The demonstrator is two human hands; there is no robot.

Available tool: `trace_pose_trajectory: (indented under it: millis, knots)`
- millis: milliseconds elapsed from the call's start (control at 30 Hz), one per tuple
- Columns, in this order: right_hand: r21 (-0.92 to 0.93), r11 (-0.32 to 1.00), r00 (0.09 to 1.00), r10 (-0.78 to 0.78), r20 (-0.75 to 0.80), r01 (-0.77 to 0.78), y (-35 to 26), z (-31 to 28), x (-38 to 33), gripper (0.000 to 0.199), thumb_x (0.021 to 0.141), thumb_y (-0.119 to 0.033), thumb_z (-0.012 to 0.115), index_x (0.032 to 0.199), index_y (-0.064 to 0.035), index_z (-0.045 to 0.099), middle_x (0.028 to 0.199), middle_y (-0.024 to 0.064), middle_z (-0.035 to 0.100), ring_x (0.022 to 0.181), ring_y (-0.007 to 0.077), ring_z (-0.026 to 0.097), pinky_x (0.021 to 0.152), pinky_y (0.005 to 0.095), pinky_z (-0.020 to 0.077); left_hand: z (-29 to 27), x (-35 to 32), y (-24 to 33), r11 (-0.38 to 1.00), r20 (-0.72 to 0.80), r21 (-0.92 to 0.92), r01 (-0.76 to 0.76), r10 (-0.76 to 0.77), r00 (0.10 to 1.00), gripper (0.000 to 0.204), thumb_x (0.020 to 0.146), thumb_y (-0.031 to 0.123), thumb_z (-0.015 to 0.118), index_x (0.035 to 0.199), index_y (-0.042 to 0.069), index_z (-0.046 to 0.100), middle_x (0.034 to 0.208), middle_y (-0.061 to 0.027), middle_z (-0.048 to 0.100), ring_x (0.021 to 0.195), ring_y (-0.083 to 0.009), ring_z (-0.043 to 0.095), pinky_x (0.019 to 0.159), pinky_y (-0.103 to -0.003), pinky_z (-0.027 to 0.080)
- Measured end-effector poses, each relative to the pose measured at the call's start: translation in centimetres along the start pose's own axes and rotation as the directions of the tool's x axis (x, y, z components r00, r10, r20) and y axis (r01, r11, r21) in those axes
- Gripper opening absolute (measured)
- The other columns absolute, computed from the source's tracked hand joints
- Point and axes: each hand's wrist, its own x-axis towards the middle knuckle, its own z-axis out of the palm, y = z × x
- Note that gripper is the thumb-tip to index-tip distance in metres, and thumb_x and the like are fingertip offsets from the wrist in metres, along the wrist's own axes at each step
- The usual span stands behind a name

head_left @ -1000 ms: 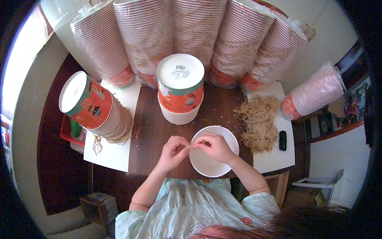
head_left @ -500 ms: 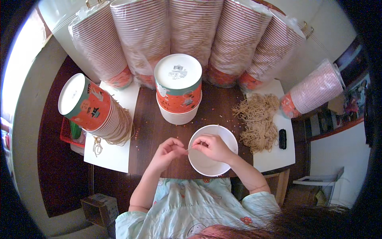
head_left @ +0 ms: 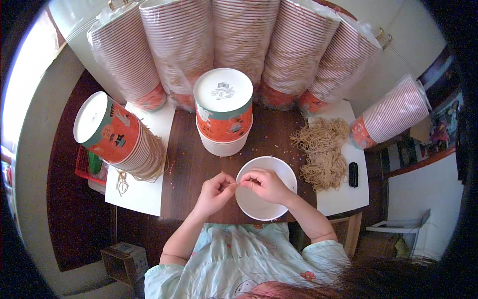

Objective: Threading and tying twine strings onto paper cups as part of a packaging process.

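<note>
L hand (head_left: 215,192) & R hand (head_left: 266,184) meet over white bowl (head_left: 266,195) at worktop (head_left: 186,164) front edge, fingers of both pinched on a thin tan string (head_left: 236,184). Orange cup stack (head_left: 223,110) w/ white barcode label behind; tan string pile (head_left: 322,149) right.

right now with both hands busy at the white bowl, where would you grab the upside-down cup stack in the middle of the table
Grip the upside-down cup stack around its orange side wall, low near the white rims, coming from the near side over bare wood. Its flat white base faces up and gives no edge to hold, and the bagged stacks crowd the back. The left hand and right hand sit at the white bowl, just in front.
</note>
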Motion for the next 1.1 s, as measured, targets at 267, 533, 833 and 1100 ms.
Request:
trace_pose_trajectory:
  millis: [267, 533, 833, 1100]
  knots:
    - [-0.065, 0.997, 0.999, 0.032, 0.023, -0.031, 0.4, 0.0, -0.2, 0.010, 0.077, -0.014, 0.058, 0.079, -0.0037, 0.059, 0.078, 0.0113, 0.061, 0.072, 0.0264, 0.060, 0.064, 0.0349, 0.0465, 0.3, 0.2, -1.2, 0.994, -0.126, 0.002, -0.110, 0.109, 0.986, 0.006, 0.080, 0.006, 0.055, 0.080, 0.000, 0.055, 0.062, 0.0020, 0.052, 0.055, -0.0016, 0.043, 0.049, -0.018, 0.036]
    - [-0.107, 0.993, 0.998, -0.050, -0.031, 0.046, -0.1, 0.1, -0.3, 0.008, 0.077, -0.011, 0.056, 0.078, -0.0032, 0.055, 0.075, 0.0118, 0.058, 0.071, 0.0288, 0.058, 0.062, 0.0365, 0.0456, 0.3, 0.2, -2.0, 0.998, -0.145, -0.051, -0.037, 0.029, 0.989, 0.005, 0.081, 0.006, 0.056, 0.079, 0.001, 0.055, 0.063, 0.0026, 0.051, 0.056, -0.0008, 0.042, 0.048, -0.017, 0.034]
    - [-0.124, 0.984, 0.990, -0.136, -0.040, 0.131, -0.8, -0.3, 0.7, 0.006, 0.076, -0.006, 0.059, 0.077, -0.0019, 0.055, 0.072, 0.0100, 0.057, 0.065, 0.0229, 0.056, 0.057, 0.0308, 0.0444, -0.9, 0.7, 1.3, 0.833, -0.029, 0.383, -0.399, 0.443, 0.896, 0.013, 0.072, 0.005, 0.061, 0.084, 0.002, 0.058, 0.087, -0.0077, 0.058, 0.081, -0.0212, 0.053, 0.068, -0.030, 0.045]
    - [-0.042, 0.997, 0.998, -0.061, -0.021, 0.060, -1.7, 0.1, 1.3, 0.015, 0.077, -0.005, 0.060, 0.089, -0.0032, 0.050, 0.072, 0.0062, 0.056, 0.067, 0.0151, 0.056, 0.058, 0.0271, 0.0440, -1.0, 1.0, 1.4, 0.828, -0.027, 0.408, -0.384, 0.432, 0.901, 0.015, 0.065, 0.003, 0.067, 0.079, 0.004, 0.059, 0.090, -0.0070, 0.058, 0.083, -0.0238, 0.053, 0.071, -0.033, 0.044]
